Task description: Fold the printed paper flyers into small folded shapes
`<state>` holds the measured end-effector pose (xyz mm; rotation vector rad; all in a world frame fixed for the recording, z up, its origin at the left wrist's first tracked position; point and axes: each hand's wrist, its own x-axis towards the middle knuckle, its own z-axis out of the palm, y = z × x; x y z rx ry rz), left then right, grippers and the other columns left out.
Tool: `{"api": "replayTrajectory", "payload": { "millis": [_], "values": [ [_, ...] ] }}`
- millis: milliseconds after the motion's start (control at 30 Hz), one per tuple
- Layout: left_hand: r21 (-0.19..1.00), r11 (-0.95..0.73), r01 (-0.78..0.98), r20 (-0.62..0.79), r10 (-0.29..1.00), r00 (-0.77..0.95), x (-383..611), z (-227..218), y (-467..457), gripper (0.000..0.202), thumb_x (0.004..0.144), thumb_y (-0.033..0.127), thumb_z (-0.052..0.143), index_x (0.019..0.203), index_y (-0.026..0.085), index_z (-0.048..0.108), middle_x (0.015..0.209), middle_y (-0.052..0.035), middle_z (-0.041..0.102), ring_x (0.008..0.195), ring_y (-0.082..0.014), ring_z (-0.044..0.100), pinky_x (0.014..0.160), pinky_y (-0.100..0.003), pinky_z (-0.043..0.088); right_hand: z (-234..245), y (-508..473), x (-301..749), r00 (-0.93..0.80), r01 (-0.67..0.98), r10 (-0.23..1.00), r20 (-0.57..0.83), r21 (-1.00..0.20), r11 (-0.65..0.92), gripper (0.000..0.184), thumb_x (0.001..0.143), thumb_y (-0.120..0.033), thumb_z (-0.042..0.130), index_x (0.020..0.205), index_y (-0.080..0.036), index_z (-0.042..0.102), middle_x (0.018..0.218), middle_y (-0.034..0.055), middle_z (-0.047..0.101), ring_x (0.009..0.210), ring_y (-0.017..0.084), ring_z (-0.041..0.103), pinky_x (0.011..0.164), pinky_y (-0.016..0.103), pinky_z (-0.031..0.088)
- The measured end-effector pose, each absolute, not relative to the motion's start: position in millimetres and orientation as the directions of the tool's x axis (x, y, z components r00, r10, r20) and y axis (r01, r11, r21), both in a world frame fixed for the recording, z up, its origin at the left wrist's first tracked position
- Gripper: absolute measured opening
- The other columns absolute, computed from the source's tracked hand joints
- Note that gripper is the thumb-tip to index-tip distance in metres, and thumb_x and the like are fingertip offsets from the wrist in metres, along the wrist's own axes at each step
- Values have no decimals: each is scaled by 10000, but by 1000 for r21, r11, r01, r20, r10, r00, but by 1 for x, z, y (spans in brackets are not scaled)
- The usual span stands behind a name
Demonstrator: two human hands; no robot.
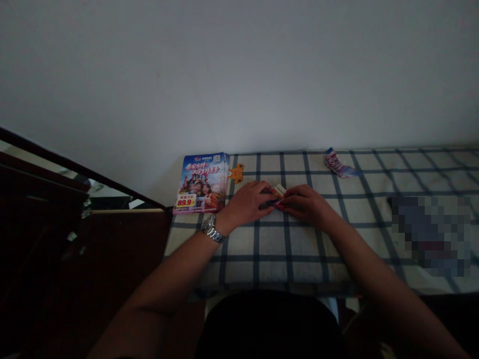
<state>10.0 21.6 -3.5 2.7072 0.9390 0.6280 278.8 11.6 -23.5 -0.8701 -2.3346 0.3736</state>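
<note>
Between my two hands is a small folded piece of printed paper [279,190], coloured red, white and yellow; most of it is covered by fingers. My left hand [250,200], with a metal watch [212,228] at its wrist, has its fingers closed on the paper's left side. From the other side, the fingers of my right hand [307,203] pinch the same paper. To the left of my hands lies a stack of printed flyers [202,184] in blue and pink. Another folded strip of printed paper [339,165] rests further back on the right.
A checked cloth [269,239] covers the table, which meets a pale wall [239,75] at the back. An orange bear figure [236,173] shows beside the flyers. A blurred-out dark object [426,234] lies at the right. Dark furniture [37,209] stands at the left.
</note>
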Motion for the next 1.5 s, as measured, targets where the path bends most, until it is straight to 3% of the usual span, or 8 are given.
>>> {"api": "replayTrajectory", "payload": {
  "millis": [500, 933, 1200, 1500],
  "values": [
    [319, -774, 547, 308, 631, 712, 11, -3, 24, 196, 1034, 343, 637, 1175, 236, 722, 1159, -53, 670, 1071, -223, 621, 959, -391, 508, -24, 8, 279, -578, 496, 681, 450, -469, 731, 158, 1006, -301, 680, 1115, -270, 790, 1117, 88, 766, 1015, 250, 739, 888, 427, 631],
    [329, -771, 545, 269, 630, 729, 13, -4, 24, 235, 1064, 377, 586, 1024, 217, 754, 984, -32, 719, 930, -193, 661, 848, -348, 488, -19, 5, 280, -569, 554, 744, 350, -505, 661, 181, 1031, -308, 613, 1083, -250, 777, 1017, 88, 763, 900, 241, 734, 797, 393, 611],
    [405, -650, 643, 243, 754, 610, 16, -7, 20, 225, 1040, 417, 624, 1096, 226, 730, 992, -33, 741, 927, -207, 678, 802, -336, 490, -16, 5, 272, -450, 609, 847, 283, -597, 523, 162, 1019, -311, 633, 1137, -262, 733, 1070, 55, 785, 949, 236, 749, 838, 357, 581],
    [514, -511, 689, 199, 853, 483, 23, -3, 13, 163, 1018, 384, 653, 1034, 230, 703, 949, -13, 717, 872, -184, 662, 746, -315, 464, -18, 6, 266, -366, 647, 882, 299, -599, 471, 90, 996, -272, 661, 1050, -239, 726, 1007, 57, 759, 899, 229, 719, 789, 340, 555]
  ]
}}
